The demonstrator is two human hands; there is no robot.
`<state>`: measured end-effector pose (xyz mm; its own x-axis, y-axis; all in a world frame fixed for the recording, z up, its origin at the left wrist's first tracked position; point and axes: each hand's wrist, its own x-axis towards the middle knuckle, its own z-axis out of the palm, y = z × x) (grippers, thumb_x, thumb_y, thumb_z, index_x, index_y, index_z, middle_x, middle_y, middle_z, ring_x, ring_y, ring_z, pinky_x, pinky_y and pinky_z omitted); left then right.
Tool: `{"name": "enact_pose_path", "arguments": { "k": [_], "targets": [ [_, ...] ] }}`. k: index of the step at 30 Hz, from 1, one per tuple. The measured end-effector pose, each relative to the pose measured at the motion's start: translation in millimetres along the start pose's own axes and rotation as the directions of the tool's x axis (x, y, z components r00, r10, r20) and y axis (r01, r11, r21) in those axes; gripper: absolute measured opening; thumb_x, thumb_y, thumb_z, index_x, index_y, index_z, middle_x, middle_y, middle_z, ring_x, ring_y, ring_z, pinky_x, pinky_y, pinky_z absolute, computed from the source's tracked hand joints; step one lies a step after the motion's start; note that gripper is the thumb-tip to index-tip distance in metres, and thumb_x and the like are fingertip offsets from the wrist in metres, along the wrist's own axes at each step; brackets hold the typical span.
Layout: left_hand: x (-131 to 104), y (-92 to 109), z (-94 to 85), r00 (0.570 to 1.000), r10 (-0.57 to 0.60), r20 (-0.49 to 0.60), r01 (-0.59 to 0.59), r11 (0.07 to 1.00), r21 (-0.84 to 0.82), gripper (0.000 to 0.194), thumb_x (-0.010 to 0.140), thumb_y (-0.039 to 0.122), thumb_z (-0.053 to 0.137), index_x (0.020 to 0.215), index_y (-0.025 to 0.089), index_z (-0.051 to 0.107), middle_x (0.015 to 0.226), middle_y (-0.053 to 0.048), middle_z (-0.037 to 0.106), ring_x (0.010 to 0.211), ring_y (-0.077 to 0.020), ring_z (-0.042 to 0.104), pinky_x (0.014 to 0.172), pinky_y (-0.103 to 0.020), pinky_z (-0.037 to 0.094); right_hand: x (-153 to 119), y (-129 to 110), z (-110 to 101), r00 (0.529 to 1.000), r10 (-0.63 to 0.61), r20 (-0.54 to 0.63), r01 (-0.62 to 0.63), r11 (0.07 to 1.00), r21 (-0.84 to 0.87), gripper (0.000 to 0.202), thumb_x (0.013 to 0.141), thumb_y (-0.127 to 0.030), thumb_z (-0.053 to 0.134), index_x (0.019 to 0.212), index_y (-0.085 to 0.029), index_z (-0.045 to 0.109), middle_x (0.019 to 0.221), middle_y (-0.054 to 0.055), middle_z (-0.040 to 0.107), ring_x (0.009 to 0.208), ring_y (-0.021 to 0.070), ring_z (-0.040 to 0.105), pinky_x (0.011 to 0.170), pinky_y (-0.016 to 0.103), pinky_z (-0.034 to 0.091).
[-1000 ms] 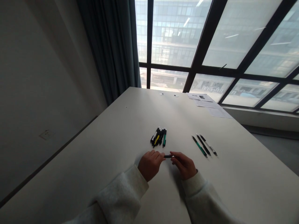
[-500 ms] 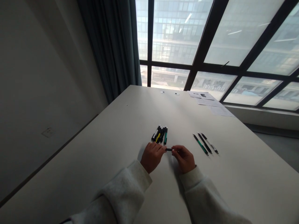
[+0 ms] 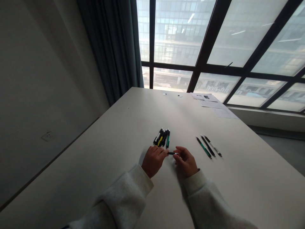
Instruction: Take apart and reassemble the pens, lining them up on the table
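Loosening since half a second earlier, the fingers of the right hand [image 3: 187,163] had been parted near one end of a dark pen [image 3: 171,153]; whether that end was touched could not be told. The pen was gripped by the curled left hand [image 3: 153,160], so its hold seemed left mostly to that side. It was held level between the hands, just nearer than a bunch of mostly black pens [image 3: 160,140]. To the right, a green-and-black pen [image 3: 203,147], a black pen [image 3: 208,146] and a black-and-white pen [image 3: 213,146] were laid nearly parallel on the white table [image 3: 119,136]. Printed papers [image 3: 209,104] were spread along its far right edge, before a black-framed window [image 3: 176,38]; a dark curtain [image 3: 116,47] and a wall socket [image 3: 47,136] were seen to the left.
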<state>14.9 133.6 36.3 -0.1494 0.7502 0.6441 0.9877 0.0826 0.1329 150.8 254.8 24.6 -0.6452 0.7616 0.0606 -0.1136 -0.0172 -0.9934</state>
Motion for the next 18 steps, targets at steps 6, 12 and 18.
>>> {"name": "enact_pose_path", "arguments": {
  "k": [6,12,18],
  "targets": [
    [-0.4,-0.2,0.0,1.000,-0.011,0.013,0.011,1.000,-0.012,0.015,0.094,0.027,0.054,0.106,0.023,0.062,0.087,-0.002,0.066,0.078,-0.0180,0.053,0.069,-0.034,0.035,-0.9,1.2,-1.0,0.998,0.011,0.063,-0.004,0.994,-0.112,0.031,0.077,-0.046,0.070,0.076,-0.016,0.066,0.060,0.001,0.060,0.051,0.0124,0.052,0.048,0.026,0.047],
    [-0.2,0.2,-0.6,1.000,-0.011,0.018,0.011,1.000,-0.019,0.014,0.094,0.027,0.052,0.104,0.023,0.062,0.085,-0.002,0.065,0.077,-0.0181,0.053,0.067,-0.034,0.035,-0.5,1.2,0.9,0.998,0.005,0.059,-0.004,1.000,-0.007,0.042,0.069,-0.045,0.077,0.098,-0.018,0.065,0.076,0.002,0.065,0.059,0.0146,0.057,0.053,0.029,0.052],
    [-0.6,-0.2,0.6,1.000,-0.008,0.021,0.008,1.000,-0.022,0.015,0.094,0.028,0.052,0.105,0.023,0.062,0.086,-0.003,0.065,0.078,-0.0188,0.053,0.068,-0.034,0.035,-1.1,6.0,-3.0,0.995,-0.010,0.095,0.019,0.995,-0.101,0.028,0.078,-0.044,0.069,0.081,-0.016,0.066,0.064,0.002,0.063,0.054,0.0140,0.056,0.052,0.028,0.049]
  ]
}}
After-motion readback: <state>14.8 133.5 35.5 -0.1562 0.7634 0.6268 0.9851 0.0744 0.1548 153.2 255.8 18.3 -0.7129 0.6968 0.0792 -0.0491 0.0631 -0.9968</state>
